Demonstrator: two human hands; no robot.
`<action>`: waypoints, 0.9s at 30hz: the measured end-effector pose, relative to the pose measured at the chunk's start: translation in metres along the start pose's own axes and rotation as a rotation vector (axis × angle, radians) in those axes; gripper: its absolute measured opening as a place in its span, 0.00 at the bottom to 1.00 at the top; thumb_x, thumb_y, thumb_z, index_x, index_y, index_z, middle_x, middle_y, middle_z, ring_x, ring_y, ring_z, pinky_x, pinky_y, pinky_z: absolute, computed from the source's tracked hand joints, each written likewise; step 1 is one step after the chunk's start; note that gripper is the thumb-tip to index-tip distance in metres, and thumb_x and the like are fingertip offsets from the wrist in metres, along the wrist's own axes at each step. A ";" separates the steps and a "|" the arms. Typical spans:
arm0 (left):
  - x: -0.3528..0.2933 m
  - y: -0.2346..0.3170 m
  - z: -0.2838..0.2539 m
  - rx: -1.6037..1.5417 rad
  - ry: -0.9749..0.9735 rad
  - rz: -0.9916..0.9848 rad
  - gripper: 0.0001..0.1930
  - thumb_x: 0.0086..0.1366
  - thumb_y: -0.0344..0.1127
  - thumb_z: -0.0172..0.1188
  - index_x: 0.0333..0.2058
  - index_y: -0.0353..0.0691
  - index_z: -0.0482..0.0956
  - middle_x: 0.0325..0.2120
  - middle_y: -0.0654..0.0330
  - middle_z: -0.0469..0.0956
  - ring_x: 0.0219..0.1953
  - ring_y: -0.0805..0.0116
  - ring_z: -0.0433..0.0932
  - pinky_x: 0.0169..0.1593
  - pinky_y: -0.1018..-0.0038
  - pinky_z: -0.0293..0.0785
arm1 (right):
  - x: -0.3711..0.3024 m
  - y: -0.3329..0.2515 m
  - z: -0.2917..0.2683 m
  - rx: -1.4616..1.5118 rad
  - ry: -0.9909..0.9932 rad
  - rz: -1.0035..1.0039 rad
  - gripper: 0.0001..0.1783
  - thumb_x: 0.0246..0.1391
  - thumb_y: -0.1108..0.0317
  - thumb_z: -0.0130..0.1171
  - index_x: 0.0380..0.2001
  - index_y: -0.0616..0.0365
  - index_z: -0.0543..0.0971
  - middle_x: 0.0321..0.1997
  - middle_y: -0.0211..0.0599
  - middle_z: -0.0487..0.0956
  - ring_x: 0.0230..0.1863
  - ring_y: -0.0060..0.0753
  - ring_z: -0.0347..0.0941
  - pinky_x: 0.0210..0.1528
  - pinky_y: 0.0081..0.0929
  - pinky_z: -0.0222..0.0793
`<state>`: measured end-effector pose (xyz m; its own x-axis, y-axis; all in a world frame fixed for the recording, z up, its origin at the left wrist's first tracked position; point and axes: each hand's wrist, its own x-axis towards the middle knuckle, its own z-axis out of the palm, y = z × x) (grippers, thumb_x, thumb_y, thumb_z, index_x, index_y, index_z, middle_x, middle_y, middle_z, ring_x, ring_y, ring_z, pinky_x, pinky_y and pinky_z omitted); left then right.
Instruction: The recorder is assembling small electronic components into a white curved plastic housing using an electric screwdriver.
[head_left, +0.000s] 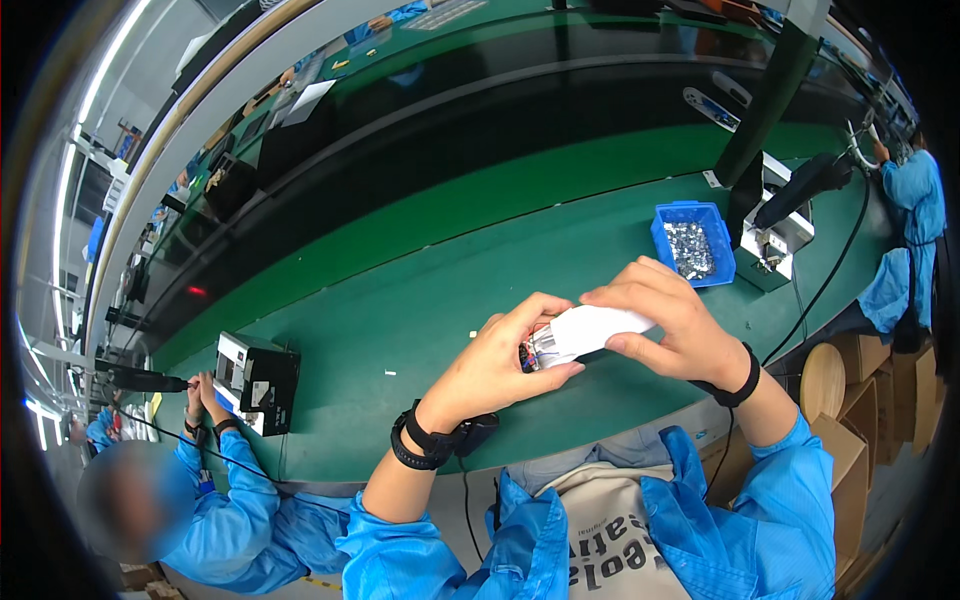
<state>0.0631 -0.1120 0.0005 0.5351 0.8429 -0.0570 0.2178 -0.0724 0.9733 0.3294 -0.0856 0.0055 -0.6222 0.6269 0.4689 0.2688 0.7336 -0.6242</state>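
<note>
Between my two hands, above the green bench, is a white plastic housing with a smooth rounded shell. Its left end is open and shows coloured wires and a clear or metallic part inside. My left hand grips that open end, thumb below and fingers above. My right hand holds the other end, with its thumb on the near side and its fingers curled over the top. A black band circles each wrist, and a dark watch-like piece sits at the left one. What the palms cover is hidden.
A blue bin of small metal parts stands beyond my right hand. Right of it is a boxy machine with a black powered driver. At left, a co-worker's hands are at another black-and-white machine. Cardboard boxes stand at right.
</note>
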 end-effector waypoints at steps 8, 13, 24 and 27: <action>-0.006 -0.015 -0.001 -0.096 -0.026 0.035 0.28 0.59 0.30 0.75 0.58 0.34 0.77 0.45 0.61 0.82 0.49 0.73 0.79 0.55 0.73 0.75 | 0.006 0.008 -0.010 0.212 -0.075 0.088 0.18 0.59 0.66 0.69 0.52 0.62 0.85 0.40 0.42 0.83 0.42 0.43 0.76 0.44 0.36 0.71; -0.010 -0.014 -0.003 -0.131 -0.045 0.002 0.29 0.59 0.28 0.75 0.58 0.34 0.77 0.46 0.61 0.82 0.49 0.74 0.79 0.56 0.74 0.74 | 0.018 0.014 -0.015 0.187 -0.150 0.005 0.19 0.60 0.64 0.70 0.51 0.62 0.86 0.40 0.41 0.82 0.41 0.43 0.75 0.44 0.38 0.70; -0.014 0.005 -0.015 -0.410 -0.232 -0.206 0.18 0.83 0.44 0.51 0.50 0.33 0.81 0.33 0.57 0.87 0.34 0.72 0.83 0.42 0.73 0.80 | 0.038 -0.004 -0.026 0.074 -0.294 -0.112 0.20 0.57 0.62 0.74 0.50 0.57 0.88 0.39 0.34 0.82 0.39 0.39 0.74 0.43 0.36 0.65; -0.015 0.017 -0.004 -0.291 -0.280 -0.243 0.19 0.83 0.45 0.50 0.48 0.34 0.82 0.33 0.59 0.87 0.34 0.74 0.83 0.38 0.76 0.78 | 0.036 -0.012 -0.026 0.045 -0.297 -0.146 0.20 0.58 0.60 0.73 0.52 0.56 0.87 0.40 0.33 0.80 0.39 0.38 0.74 0.44 0.35 0.65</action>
<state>0.0555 -0.1233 0.0194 0.7055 0.6377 -0.3094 0.1472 0.2952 0.9440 0.3227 -0.0647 0.0458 -0.8404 0.4075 0.3573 0.1322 0.7935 -0.5940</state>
